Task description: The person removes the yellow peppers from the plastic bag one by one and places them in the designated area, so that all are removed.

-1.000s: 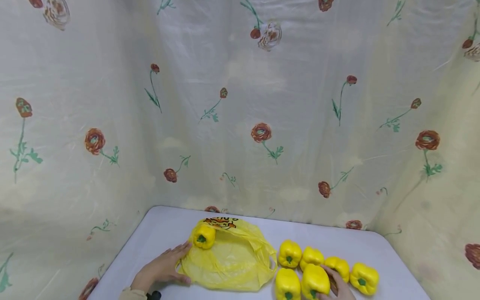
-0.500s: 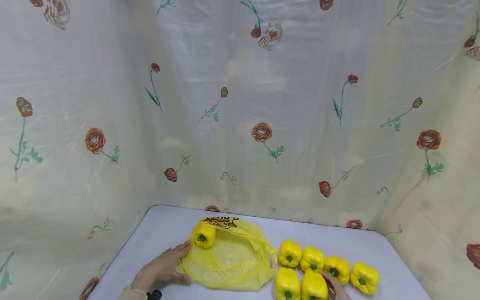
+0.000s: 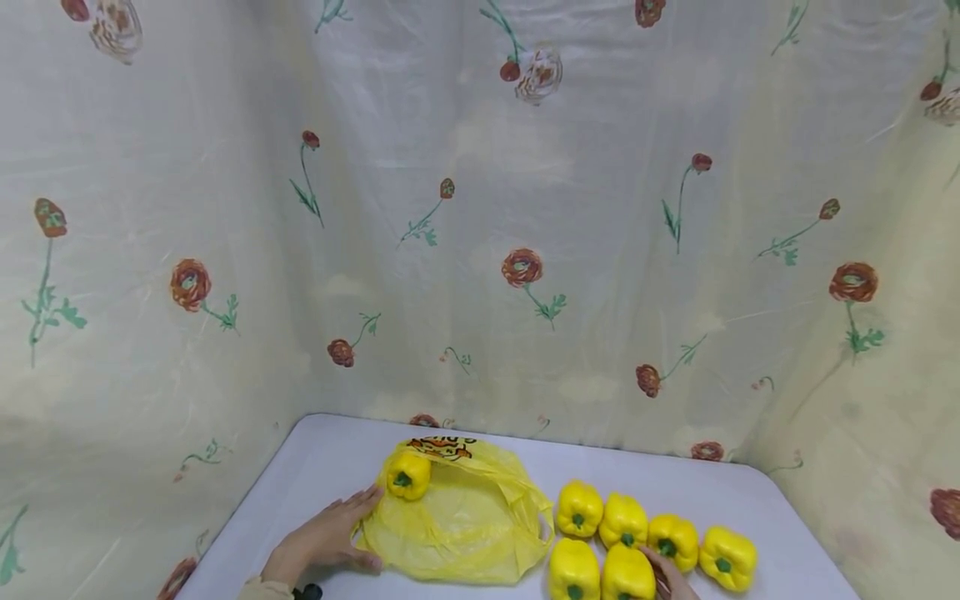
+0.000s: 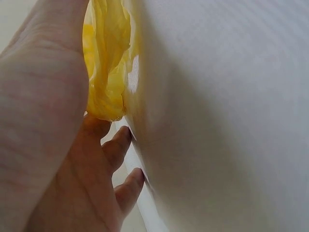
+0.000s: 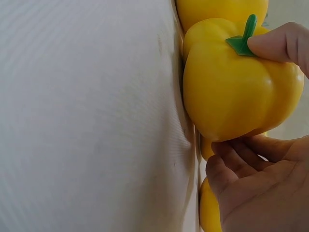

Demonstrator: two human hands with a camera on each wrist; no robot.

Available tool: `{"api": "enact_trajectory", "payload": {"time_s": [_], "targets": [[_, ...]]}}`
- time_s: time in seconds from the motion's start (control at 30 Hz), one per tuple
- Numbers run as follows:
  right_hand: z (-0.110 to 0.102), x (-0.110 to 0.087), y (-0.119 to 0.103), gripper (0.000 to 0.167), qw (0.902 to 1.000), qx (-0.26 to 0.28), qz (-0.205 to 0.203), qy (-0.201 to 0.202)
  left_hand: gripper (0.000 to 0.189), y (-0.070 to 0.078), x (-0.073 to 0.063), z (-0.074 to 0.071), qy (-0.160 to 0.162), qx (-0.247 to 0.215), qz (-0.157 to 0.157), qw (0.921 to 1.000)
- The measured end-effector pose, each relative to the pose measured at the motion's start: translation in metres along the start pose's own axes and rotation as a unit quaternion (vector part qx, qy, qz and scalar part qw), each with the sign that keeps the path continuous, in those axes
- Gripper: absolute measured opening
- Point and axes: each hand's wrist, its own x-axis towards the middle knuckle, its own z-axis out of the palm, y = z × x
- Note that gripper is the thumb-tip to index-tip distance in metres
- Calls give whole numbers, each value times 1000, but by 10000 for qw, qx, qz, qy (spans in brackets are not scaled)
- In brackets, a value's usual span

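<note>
A thin yellow plastic bag with dark print lies with its mouth toward me, and a yellow bell pepper sits inside its left part. At the bag's left edge rests my left hand, fingers extended and thumb spread. In the left wrist view, the crumpled bag hangs by the palm. My right hand holds another yellow bell pepper in the front row. The right wrist view shows the thumb on top beside the green stem and the fingers under the side of this pepper, down against the tabletop.
Left of the held pepper stands another bell pepper. Behind, several more form a row running right, from the back pepper to the rightmost pepper. Flowered curtains surround the white table at back and sides.
My right hand has lowered its bell pepper toward the front edge and onto the table, uncovering more of the row behind. The left hand and the bag have stayed put.
</note>
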Motion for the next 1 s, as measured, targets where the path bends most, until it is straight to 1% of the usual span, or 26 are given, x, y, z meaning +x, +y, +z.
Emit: {"api": "enact_trajectory", "payload": {"time_s": [0.07, 0.17, 0.27, 0.33, 0.4, 0.5, 0.6, 0.7, 0.8, 1.0], "targets": [[-1, -1, 0, 101, 9999, -62, -53, -76, 120, 0, 0, 0, -25, -46, -11, 10000], [-1, -2, -1, 101, 9999, -123, -90, -66, 120, 0, 0, 0, -25, -65, -7, 10000], [3, -1, -1, 101, 9997, -189, -23, 160, 120, 0, -1, -1, -13, -78, 38, 10000], [5, -1, -2, 101, 9992, -229, 106, 324, 119, 0, -1, -1, -12, -68, 65, 10000], [8, 0, -3, 108, 9980, -184, 321, 508, 119, 0, -1, -1, -11, -70, 62, 10000], [10, 3, -4, 116, 9959, -133, 688, 579, 120, 1, -1, -2, -28, -60, 36, 10000], [10, 4, -3, 120, 9940, -111, 875, 652, 120, 1, -2, -1, -44, -62, 15, 10000], [7, 3, -3, 120, 9944, -105, 819, 665, 120, 2, -2, -1, -38, -64, -4, 10000], [4, 1, -6, 119, 9961, 10, 659, 590, 120, 2, -2, -1, -36, -45, -18, 10000], [-5, -5, -15, 110, 9978, 379, 505, 212, 120, 1, -2, -1, -6, 14, -39, 10000]]}}
